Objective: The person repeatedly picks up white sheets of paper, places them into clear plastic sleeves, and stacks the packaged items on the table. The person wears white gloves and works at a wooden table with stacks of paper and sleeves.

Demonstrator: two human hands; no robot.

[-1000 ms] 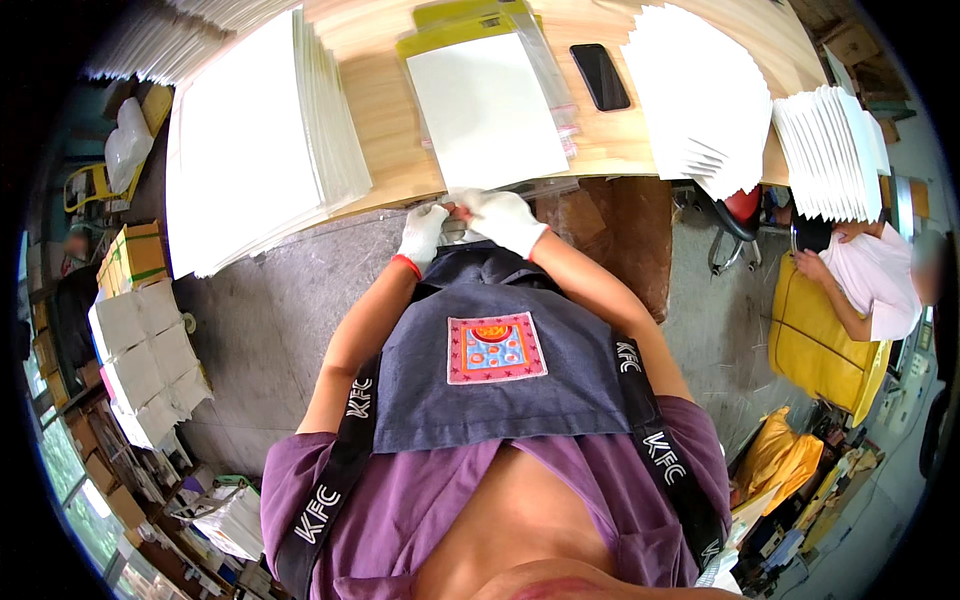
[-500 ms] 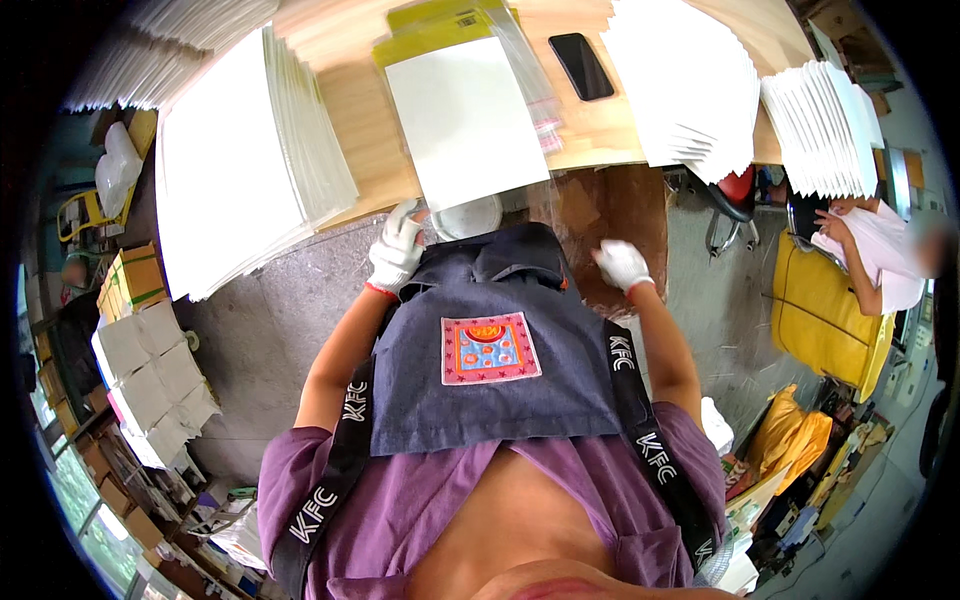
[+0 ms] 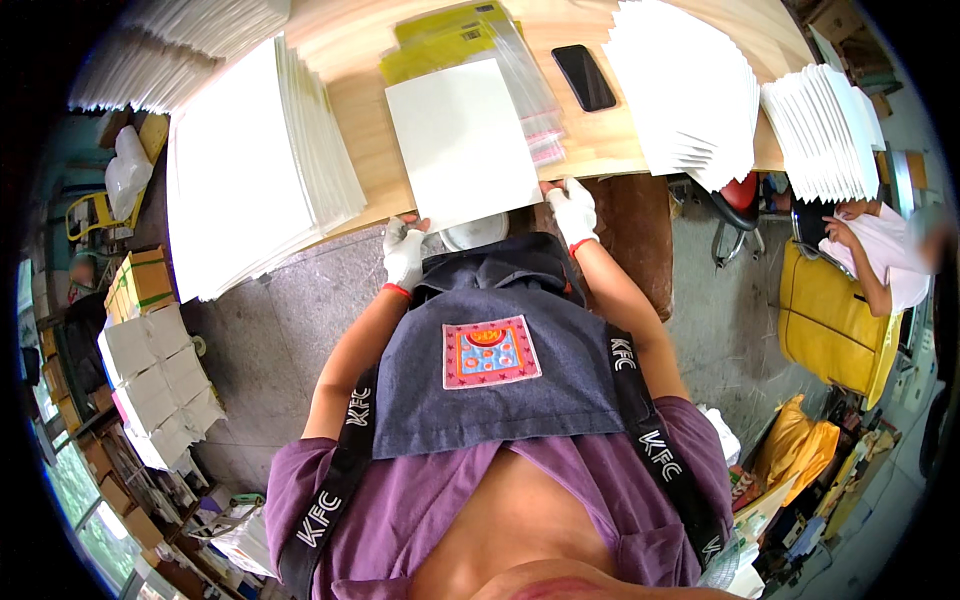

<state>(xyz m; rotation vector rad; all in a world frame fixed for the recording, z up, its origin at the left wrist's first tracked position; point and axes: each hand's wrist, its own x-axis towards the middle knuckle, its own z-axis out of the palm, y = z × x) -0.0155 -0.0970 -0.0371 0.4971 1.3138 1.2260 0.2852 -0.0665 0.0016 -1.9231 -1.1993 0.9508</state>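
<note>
A white rectangular sheet [image 3: 465, 145] lies at the table's near edge, its front part reaching over that edge. It rests on clear plastic sleeves [image 3: 538, 105] with pinkish strips and yellow-green packets [image 3: 440, 45]. Both my hands wear white gloves with red cuffs and bare fingertips. At the sheet's near left corner, my left hand [image 3: 405, 250] is closed with thumb and finger on the edge. My right hand [image 3: 571, 210] pinches the near right corner. The fingers under the sheet are hidden.
Stacks of white sheets stand left [image 3: 240, 150] and right [image 3: 685, 90] on the wooden table [image 3: 350, 110]. A black phone [image 3: 584, 78] lies right of the sleeves. Beneath the edge is a round pale lid [image 3: 475, 232]. Another person [image 3: 870, 250] sits at far right.
My right hand has moved left and up from beside the apron to the sheet's right corner. My left hand has come onto the left corner. The sheet has shifted slightly toward me.
</note>
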